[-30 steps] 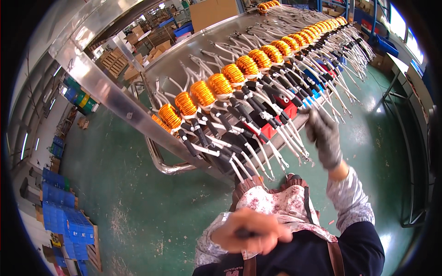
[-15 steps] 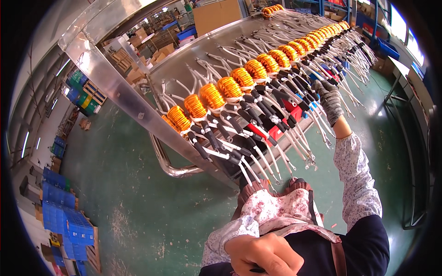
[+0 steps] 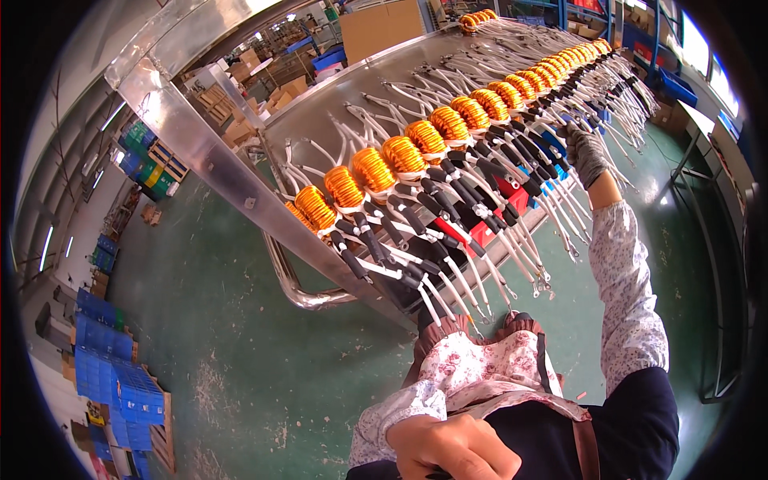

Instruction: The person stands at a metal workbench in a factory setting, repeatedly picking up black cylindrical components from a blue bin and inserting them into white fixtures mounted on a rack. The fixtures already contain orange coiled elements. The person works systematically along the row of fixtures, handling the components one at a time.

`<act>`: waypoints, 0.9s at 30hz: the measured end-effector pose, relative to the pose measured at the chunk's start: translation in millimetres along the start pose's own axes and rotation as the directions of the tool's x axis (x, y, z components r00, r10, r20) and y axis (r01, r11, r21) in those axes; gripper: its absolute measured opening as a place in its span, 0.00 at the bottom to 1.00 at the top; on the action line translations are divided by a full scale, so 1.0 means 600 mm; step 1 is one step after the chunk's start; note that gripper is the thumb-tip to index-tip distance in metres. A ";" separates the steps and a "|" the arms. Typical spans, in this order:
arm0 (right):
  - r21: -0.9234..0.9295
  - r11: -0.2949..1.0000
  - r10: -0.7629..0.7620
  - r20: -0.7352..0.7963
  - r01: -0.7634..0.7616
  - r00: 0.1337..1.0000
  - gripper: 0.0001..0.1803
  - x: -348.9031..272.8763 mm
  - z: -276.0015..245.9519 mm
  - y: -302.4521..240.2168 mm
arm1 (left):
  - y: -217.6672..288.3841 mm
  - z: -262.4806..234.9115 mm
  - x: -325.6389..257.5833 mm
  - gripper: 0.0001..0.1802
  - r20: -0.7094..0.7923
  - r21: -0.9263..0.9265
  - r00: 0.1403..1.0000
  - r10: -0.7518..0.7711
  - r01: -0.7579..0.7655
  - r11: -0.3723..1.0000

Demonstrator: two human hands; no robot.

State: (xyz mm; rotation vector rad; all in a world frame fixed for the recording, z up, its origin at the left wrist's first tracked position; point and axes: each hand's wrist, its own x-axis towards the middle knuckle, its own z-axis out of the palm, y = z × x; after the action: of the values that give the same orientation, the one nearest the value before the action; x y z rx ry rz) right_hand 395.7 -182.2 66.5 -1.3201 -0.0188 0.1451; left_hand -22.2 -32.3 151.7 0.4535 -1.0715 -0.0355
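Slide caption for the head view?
Gloved right hand reaches into sleeved leads beside orange coils on a metal table.

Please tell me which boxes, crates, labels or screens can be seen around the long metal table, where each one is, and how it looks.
Cardboard box: behind the table's far edge, large, plain brown.
Small cardboard boxes: floor beyond the table's left end, brown, stacked loosely.
Blue crates: lower left floor, rectangular, stacked in rows.
Green crates: left, by the wall, stacked.
Blue bin: beside the large box.
Labels, screens: none that I can make out.
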 end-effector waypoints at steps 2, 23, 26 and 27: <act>-0.093 0.996 -0.003 -0.018 0.002 1.000 0.17 0.004 -0.008 0.006 | 0.002 -0.006 0.002 0.15 0.053 -0.021 0.998 -0.045 0.046 0.999; -0.274 0.951 -0.110 0.126 0.141 0.986 0.19 -0.043 -0.013 0.014 | -0.024 -0.010 0.023 0.15 0.026 -0.074 0.997 -0.078 0.079 0.994; -0.335 0.927 -0.141 0.104 0.168 0.984 0.18 -0.043 0.003 0.010 | -0.022 -0.019 0.036 0.15 0.069 -0.061 0.993 -0.094 0.099 0.993; -0.369 0.910 -0.167 0.095 0.190 0.981 0.18 -0.034 0.004 0.012 | -0.029 -0.018 0.029 0.14 0.034 -0.059 0.997 -0.064 0.066 0.996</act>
State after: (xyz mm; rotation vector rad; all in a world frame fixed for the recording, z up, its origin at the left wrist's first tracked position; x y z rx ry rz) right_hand 374.6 -180.5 61.5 -1.6909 -0.2298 0.0243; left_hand -1.3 -48.8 155.6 0.4346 -1.0845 -0.1324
